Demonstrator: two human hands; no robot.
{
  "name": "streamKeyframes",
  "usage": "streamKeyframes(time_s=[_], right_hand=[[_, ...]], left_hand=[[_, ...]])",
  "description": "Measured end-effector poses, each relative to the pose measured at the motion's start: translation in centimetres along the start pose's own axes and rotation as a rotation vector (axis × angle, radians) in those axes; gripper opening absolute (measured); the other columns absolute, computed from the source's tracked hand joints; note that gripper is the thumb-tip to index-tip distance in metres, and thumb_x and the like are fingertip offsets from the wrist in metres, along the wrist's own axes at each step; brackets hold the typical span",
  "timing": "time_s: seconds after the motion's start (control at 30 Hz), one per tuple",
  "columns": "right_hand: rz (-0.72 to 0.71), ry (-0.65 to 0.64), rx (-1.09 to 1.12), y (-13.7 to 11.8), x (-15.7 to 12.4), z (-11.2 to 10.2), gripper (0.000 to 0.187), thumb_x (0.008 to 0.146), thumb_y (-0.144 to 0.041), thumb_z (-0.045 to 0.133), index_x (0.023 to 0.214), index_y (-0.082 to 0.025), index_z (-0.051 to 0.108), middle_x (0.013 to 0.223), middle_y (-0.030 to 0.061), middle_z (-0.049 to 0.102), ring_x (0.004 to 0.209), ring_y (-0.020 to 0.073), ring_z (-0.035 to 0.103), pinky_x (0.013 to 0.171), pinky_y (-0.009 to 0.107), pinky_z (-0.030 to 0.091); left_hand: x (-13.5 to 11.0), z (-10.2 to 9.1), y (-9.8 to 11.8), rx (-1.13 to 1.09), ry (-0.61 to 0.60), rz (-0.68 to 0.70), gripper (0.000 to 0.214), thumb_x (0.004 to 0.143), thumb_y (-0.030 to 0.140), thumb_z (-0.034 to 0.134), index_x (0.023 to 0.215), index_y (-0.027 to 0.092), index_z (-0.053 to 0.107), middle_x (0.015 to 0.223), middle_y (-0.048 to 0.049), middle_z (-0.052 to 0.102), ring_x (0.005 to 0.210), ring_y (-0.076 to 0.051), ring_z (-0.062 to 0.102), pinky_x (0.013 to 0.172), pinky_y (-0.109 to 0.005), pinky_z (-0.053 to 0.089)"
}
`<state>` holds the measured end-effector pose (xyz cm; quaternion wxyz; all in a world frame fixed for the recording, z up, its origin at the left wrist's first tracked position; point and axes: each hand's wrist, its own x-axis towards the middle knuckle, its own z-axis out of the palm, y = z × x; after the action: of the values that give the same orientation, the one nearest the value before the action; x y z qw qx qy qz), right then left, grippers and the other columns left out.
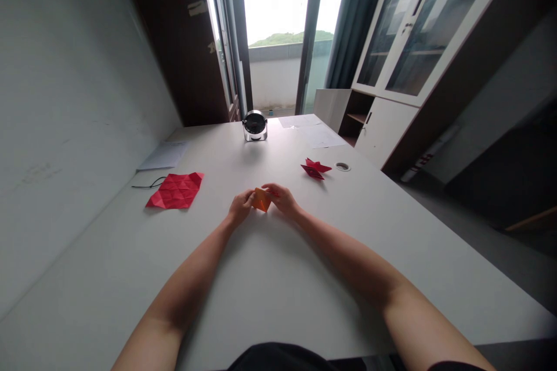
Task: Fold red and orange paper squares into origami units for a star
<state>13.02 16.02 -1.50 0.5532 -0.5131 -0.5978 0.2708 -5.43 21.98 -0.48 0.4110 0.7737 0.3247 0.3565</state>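
Between my two hands is a small orange folded paper, roughly diamond-shaped, just above the white table. My left hand pinches its left corner. On the other side my right hand grips its upper right edge, fingers curled over it. A red folded paper boat shape rests on the table to the right, beyond my right hand. Off to the left lies a creased sheet of red paper, unfolded and flat.
A black cord lies by the red sheet, with white papers behind it. A round black device on a silver stand is at the back. More papers and a cable hole are at right; a wall borders the left.
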Motion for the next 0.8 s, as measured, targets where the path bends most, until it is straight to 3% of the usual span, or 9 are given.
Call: streamKeyframes(time_s=[0.2, 0.43, 0.67, 0.8], right_hand=[[-0.017, -0.028, -0.143, -0.6, -0.3, 0.0, 0.024, 0.088, -0.035, 0.057, 0.1, -0.02, 0.072, 0.08, 0.0036, 0.071, 0.071, 0.017, 0.062, 0.067, 0.028, 0.048], [-0.083, -0.025, -0.248, -1.6, -0.6, 0.0, 0.023, 0.092, -0.031, 0.053, 0.097, -0.021, 0.073, 0.078, 0.002, 0.071, 0.068, 0.0145, 0.061, 0.067, 0.025, 0.045], [-0.099, -0.017, -0.249, -1.6, -0.6, 0.0, 0.022, 0.09, -0.033, 0.055, 0.097, -0.022, 0.073, 0.077, 0.0014, 0.07, 0.068, 0.0141, 0.06, 0.067, 0.025, 0.045], [-0.045, 0.022, -0.189, -0.8, -0.4, -0.1, 0.025, 0.086, -0.04, 0.059, 0.096, -0.02, 0.072, 0.075, 0.0012, 0.068, 0.067, 0.0147, 0.059, 0.065, 0.025, 0.045]], left_hand=[[-0.3, 0.0, 0.5, 0.149, -0.003, 0.063, 0.041, 0.095, 0.05, 0.043, 0.101, 0.022, 0.072, 0.077, -0.0042, 0.07, 0.066, -0.017, 0.057, 0.062, -0.026, 0.04], [-0.4, -0.3, 0.6, 0.2, -0.025, 0.071, 0.038, 0.093, 0.049, 0.048, 0.101, 0.023, 0.073, 0.076, -0.0029, 0.07, 0.067, -0.017, 0.059, 0.063, -0.025, 0.039], [0.1, 0.0, 0.0, -0.029, 0.022, -0.008, 0.038, 0.087, 0.052, 0.057, 0.087, 0.019, 0.075, 0.075, -0.0029, 0.068, 0.072, -0.017, 0.058, 0.065, -0.025, 0.042], [0.5, -0.3, -0.5, -0.096, 0.115, 0.009, 0.036, 0.086, 0.05, 0.058, 0.084, 0.018, 0.074, 0.081, -0.0049, 0.067, 0.076, -0.017, 0.058, 0.069, -0.025, 0.044]])
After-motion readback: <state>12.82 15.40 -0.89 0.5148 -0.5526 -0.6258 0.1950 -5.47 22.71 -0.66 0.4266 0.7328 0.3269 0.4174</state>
